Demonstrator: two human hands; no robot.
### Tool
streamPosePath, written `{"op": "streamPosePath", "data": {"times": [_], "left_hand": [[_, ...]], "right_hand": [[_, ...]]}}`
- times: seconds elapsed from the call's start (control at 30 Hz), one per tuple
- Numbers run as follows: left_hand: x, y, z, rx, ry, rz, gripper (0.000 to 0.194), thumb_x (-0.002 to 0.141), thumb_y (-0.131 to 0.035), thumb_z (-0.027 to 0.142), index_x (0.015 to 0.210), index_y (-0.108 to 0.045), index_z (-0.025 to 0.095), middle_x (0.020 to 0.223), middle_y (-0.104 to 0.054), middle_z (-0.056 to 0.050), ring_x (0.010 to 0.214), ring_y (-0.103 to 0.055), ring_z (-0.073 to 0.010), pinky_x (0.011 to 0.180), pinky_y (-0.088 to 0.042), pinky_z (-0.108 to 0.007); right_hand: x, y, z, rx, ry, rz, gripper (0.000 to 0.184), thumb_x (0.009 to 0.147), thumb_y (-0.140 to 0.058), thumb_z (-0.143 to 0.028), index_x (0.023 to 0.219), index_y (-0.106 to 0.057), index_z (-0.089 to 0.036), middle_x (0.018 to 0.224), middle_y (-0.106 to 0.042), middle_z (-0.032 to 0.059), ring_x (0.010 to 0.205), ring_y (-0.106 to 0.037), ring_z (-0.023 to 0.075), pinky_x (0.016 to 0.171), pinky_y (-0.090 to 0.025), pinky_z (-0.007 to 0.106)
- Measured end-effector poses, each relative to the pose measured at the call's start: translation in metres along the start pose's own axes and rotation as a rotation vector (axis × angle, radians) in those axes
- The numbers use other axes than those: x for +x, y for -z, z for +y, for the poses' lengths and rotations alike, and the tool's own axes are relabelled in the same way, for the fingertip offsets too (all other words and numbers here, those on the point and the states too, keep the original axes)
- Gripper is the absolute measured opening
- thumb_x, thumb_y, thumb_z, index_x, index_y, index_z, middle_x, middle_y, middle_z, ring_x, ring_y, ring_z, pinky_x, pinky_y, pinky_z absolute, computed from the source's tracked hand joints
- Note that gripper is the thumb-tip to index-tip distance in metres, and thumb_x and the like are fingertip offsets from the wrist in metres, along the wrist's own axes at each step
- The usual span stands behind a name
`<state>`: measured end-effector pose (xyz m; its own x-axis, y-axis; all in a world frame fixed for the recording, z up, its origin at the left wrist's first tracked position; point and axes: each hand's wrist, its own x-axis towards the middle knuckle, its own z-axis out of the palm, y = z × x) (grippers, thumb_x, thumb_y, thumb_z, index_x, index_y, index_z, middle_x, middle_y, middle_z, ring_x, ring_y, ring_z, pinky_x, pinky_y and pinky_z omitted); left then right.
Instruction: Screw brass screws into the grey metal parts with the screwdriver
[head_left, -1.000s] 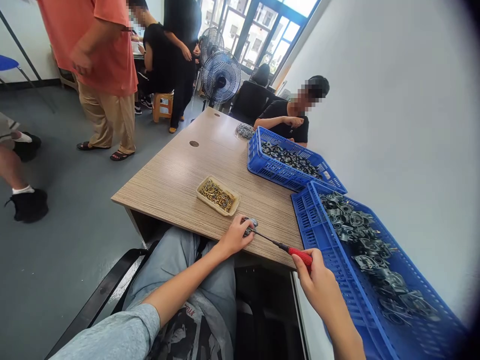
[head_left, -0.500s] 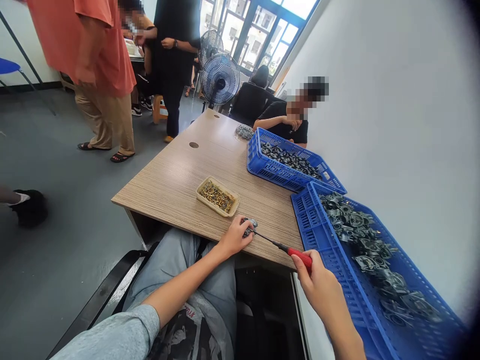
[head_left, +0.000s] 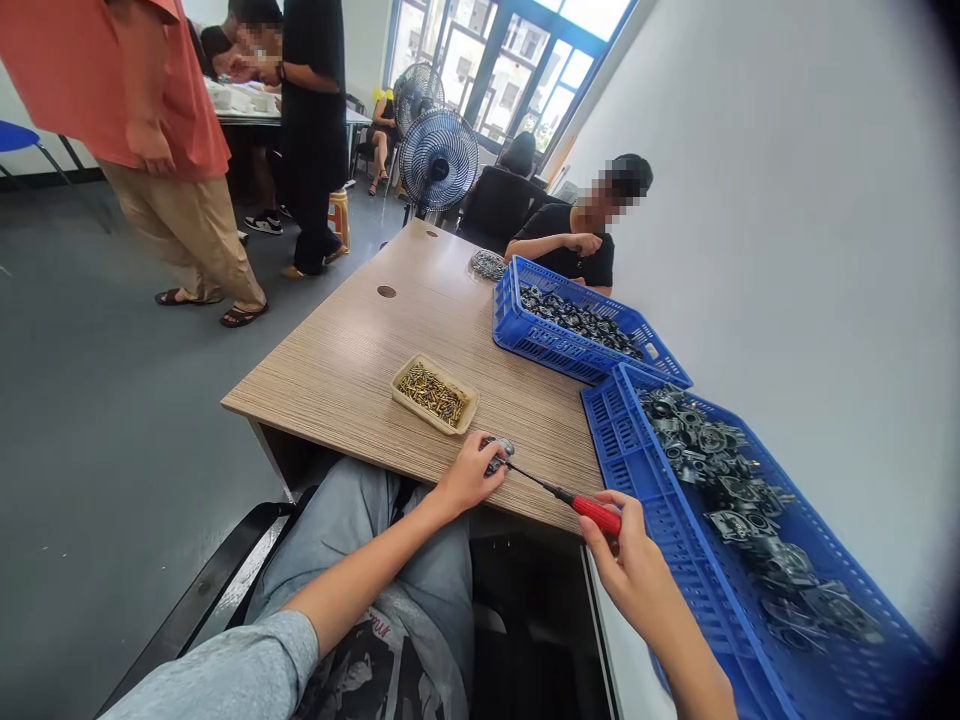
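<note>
My left hand (head_left: 474, 472) is closed on a small grey metal part (head_left: 501, 446) at the near edge of the table, partly hidden by my fingers. In my right hand (head_left: 630, 545) is a screwdriver (head_left: 596, 514) with a red handle and a thin dark shaft. Its shaft slants up and left, and the tip meets the metal part beside my left fingers. Just beyond my left hand stands a cream plastic tray (head_left: 459, 428) holding many brass-coloured screws (head_left: 431, 392).
A blue crate (head_left: 622, 430) of grey metal parts lies right of my right hand; another blue crate (head_left: 517, 335) sits behind it. Farther back are a round container (head_left: 488, 264) of small pieces, a seated person (head_left: 559, 240), a fan (head_left: 439, 165) and standing people.
The fingers of my right hand have loosened and shifted on the red handle, with the index finger now raised over it. My left hand stays put. In the background, standing people have moved left.
</note>
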<state>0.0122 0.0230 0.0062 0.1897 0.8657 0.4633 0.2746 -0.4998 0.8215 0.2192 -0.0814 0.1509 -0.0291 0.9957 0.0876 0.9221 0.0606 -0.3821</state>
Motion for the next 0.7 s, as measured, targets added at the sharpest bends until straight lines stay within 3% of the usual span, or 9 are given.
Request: {"op": "streamPosePath", "data": {"times": [0.1, 0.27, 0.47, 0.63, 0.7], "left_hand": [[0.0002, -0.0007, -0.0005, -0.004, 0.0, 0.0, 0.016, 0.09, -0.065, 0.022, 0.106, -0.062, 0.022, 0.118, -0.052, -0.007, 0.118, -0.052, -0.0234, 0.108, -0.046, -0.038], [0.0002, -0.0009, -0.0008, -0.008, 0.0, 0.008, 0.016, 0.09, -0.065, 0.021, 0.105, -0.063, 0.022, 0.119, -0.052, -0.008, 0.119, -0.052, -0.0236, 0.109, -0.045, -0.039], [0.0004, -0.0004, -0.0001, -0.005, 0.012, 0.002, 0.016, 0.09, -0.065, 0.021, 0.106, -0.063, 0.022, 0.119, -0.052, -0.008, 0.12, -0.052, -0.0243, 0.109, -0.046, -0.04], [0.0003, -0.0002, 0.0001, -0.006, 0.016, 0.003, 0.016, 0.09, -0.064, 0.022, 0.106, -0.063, 0.022, 0.119, -0.052, -0.008, 0.121, -0.052, -0.0245, 0.11, -0.045, -0.041], [0.0002, -0.0002, 0.0003, -0.009, 0.015, 0.006, 0.016, 0.09, -0.064, 0.022, 0.106, -0.063, 0.023, 0.119, -0.052, -0.008, 0.121, -0.052, -0.0245, 0.11, -0.045, -0.04]], "right_hand": [[0.0006, 0.0002, 0.0008, 0.053, 0.039, -0.019, 0.036, 0.101, -0.038, -0.055, 0.121, -0.042, -0.025, 0.105, -0.068, 0.009, 0.078, -0.068, 0.023, 0.067, -0.049, 0.032], [0.0015, -0.0007, 0.0011, -0.164, -0.143, 0.0, 0.036, 0.1, -0.033, -0.06, 0.104, -0.045, -0.026, 0.077, -0.067, 0.0039, 0.066, -0.066, 0.0278, 0.059, -0.043, 0.033], [0.0004, -0.0016, 0.0016, 0.06, 0.026, -0.004, 0.038, 0.101, -0.038, -0.056, 0.124, -0.041, -0.026, 0.111, -0.067, 0.0098, 0.083, -0.069, 0.0238, 0.068, -0.049, 0.032], [0.0005, -0.0012, -0.0002, -0.155, -0.127, 0.013, 0.036, 0.1, -0.034, -0.06, 0.101, -0.047, -0.026, 0.075, -0.067, 0.004, 0.065, -0.067, 0.0277, 0.058, -0.042, 0.032], [-0.0001, -0.0014, 0.0009, -0.146, -0.124, -0.002, 0.037, 0.1, -0.035, -0.061, 0.103, -0.048, -0.026, 0.075, -0.067, 0.0036, 0.064, -0.067, 0.0274, 0.058, -0.043, 0.032]]}}
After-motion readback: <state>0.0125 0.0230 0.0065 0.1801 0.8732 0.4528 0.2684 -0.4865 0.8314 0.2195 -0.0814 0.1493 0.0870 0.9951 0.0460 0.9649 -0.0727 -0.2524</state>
